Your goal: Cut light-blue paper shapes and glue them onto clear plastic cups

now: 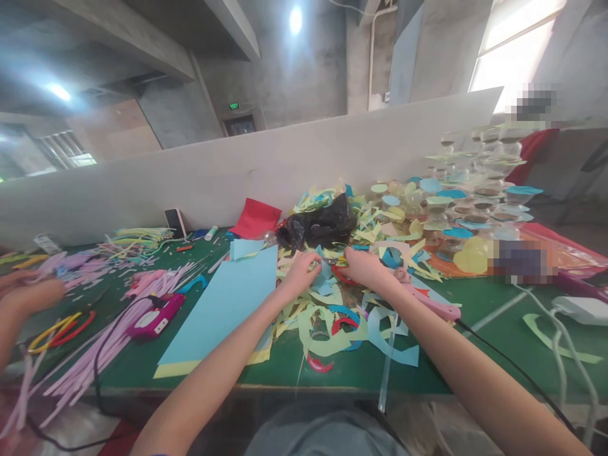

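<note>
My left hand (304, 269) is closed, fingers curled, at the edge of a small piece of light blue paper (325, 273) above the scrap pile. Just to the right, my right hand (365, 267) is closed round scissors (342, 276) with a red handle; the hand hides most of them. Cut rings and strips of green paper (318, 339) and blue paper (396, 348) lie below the hands. A pink glue gun (434, 304) with a black cord rests beside my right forearm. Left of my left hand lie large blue sheets (228, 304) over yellow ones.
A black plastic bag (318, 225) sits behind the hands, near red paper (256, 217). Stacked clear cups with paper discs (475, 196) stand at right. A co-worker's hand (28, 291), yellow-and-red scissors (61, 332), lilac strips (114, 342) and a magenta box (158, 315) are at left.
</note>
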`<action>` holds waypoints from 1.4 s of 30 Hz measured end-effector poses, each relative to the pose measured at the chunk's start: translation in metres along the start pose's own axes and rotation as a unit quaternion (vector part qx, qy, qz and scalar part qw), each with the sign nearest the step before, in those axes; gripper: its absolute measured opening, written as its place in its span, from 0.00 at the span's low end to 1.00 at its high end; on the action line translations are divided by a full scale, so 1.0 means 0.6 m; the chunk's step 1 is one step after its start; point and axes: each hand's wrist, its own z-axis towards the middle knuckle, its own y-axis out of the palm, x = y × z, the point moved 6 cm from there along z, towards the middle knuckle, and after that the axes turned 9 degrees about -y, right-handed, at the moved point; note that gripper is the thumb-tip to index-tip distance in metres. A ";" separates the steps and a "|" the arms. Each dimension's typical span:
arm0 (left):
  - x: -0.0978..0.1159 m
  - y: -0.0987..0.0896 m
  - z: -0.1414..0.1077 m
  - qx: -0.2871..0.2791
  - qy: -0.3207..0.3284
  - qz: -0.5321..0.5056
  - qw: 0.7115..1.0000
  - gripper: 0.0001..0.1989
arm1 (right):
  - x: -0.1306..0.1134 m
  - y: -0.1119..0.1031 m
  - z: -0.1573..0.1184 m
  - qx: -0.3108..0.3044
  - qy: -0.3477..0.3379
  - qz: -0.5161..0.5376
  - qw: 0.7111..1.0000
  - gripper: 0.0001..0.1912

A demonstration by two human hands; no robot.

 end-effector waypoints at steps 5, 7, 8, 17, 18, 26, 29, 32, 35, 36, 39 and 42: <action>0.004 -0.015 -0.008 0.029 -0.084 -0.101 0.991 0.05 | -0.022 -0.019 -0.007 0.039 -0.068 0.014 0.997 0.17; 0.005 -0.019 -0.011 0.044 -0.103 -0.164 0.980 0.05 | -0.042 -0.028 -0.009 0.065 -0.128 0.063 0.988 0.17; 0.005 -0.022 -0.012 0.054 -0.107 -0.192 0.974 0.04 | -0.052 -0.031 -0.011 0.075 -0.153 0.089 0.981 0.17; 0.003 -0.039 -0.021 0.114 -0.130 -0.229 0.958 0.04 | -0.066 -0.030 -0.015 0.076 -0.148 0.240 0.956 0.17; 0.004 -0.038 -0.022 0.110 -0.130 -0.231 0.958 0.04 | -0.065 -0.031 -0.016 0.073 -0.149 0.253 0.953 0.16; -0.014 -0.035 -0.012 0.120 -0.117 -0.269 0.948 0.05 | -0.063 -0.036 -0.011 0.083 -0.131 0.287 0.945 0.09; -0.030 -0.030 -0.006 0.110 -0.120 -0.300 0.940 0.07 | -0.065 -0.033 -0.009 0.078 -0.133 0.320 0.935 0.11; -0.037 -0.027 -0.004 0.109 -0.120 -0.315 0.935 0.09 | -0.066 -0.031 -0.009 0.071 -0.128 0.375 0.915 0.15; -0.032 -0.024 -0.006 0.095 -0.128 -0.345 0.925 0.12 | -0.062 -0.029 -0.010 0.053 -0.092 0.442 0.891 0.14; -0.030 -0.022 -0.006 0.087 -0.135 -0.359 0.919 0.14 | -0.061 -0.029 -0.010 0.052 -0.080 0.460 0.883 0.13; -0.025 -0.018 -0.007 0.063 -0.157 -0.406 0.898 0.16 | -0.058 -0.035 -0.012 0.059 -0.072 0.488 0.868 0.15; -0.029 -0.015 -0.009 0.059 -0.187 -0.450 0.871 0.16 | -0.061 -0.036 -0.014 0.037 -0.091 0.486 0.868 0.16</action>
